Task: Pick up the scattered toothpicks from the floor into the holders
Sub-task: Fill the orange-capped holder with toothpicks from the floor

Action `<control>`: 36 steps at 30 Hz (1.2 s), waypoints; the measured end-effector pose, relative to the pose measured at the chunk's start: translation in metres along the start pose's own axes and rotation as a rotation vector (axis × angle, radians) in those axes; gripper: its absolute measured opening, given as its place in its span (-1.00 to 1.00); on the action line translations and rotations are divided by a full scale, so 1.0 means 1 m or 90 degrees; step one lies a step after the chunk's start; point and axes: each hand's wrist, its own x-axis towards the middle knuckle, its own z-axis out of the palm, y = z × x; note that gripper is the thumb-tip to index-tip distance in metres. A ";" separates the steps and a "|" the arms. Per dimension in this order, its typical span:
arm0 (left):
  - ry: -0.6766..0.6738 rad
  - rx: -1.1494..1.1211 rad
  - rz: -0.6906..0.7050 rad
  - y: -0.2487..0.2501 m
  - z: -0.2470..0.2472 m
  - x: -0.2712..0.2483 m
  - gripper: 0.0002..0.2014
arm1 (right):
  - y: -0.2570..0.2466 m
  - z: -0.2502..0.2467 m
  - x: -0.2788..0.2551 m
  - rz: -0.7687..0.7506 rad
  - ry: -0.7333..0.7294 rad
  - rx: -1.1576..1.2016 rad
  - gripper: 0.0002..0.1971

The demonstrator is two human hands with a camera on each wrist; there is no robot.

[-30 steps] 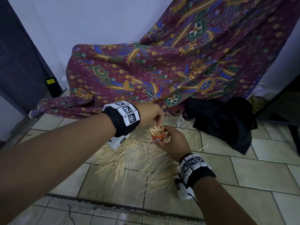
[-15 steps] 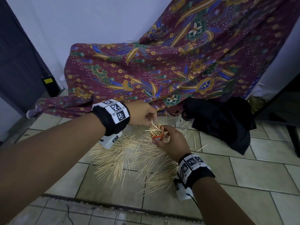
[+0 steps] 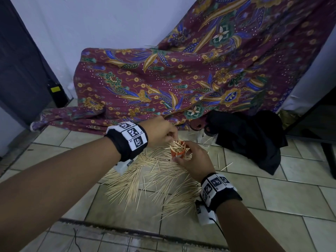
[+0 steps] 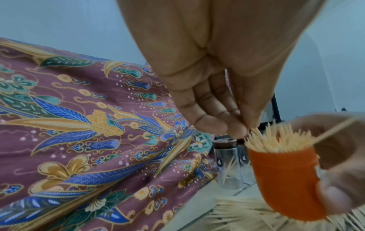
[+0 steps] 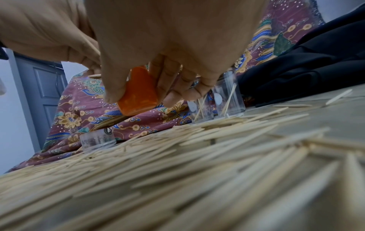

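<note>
Our left hand (image 3: 160,131) has its fingertips (image 4: 237,128) pinched together right at the toothpick tips in the orange holder (image 3: 177,150), which our right hand (image 3: 195,160) grips above the floor. Loads more toothpicks (image 3: 145,180) lie scattered on the tiles (image 3: 272,193) below.

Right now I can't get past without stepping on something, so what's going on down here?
A person is clearing spilled toothpicks off the tiled floor. The right hand holds an orange holder, already crammed, above the pile. The left hand has its fingertips at the sticks poking from the top. Two clear holders stand nearly empty by the patterned cloth. Most toothpicks remain down.
</note>
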 end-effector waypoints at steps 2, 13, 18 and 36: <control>0.022 -0.003 -0.002 -0.003 -0.005 0.001 -0.84 | 0.000 0.001 -0.001 0.000 0.001 0.010 -0.50; -0.021 0.014 0.051 0.003 0.008 0.008 -0.80 | -0.003 0.002 0.001 -0.016 -0.002 -0.004 -0.48; -0.001 -0.011 0.030 -0.005 -0.003 0.007 -0.89 | -0.002 0.001 0.001 -0.014 -0.001 0.004 -0.49; -0.015 0.029 0.102 -0.011 0.010 -0.005 -0.84 | -0.001 0.002 0.001 -0.016 0.008 0.001 -0.49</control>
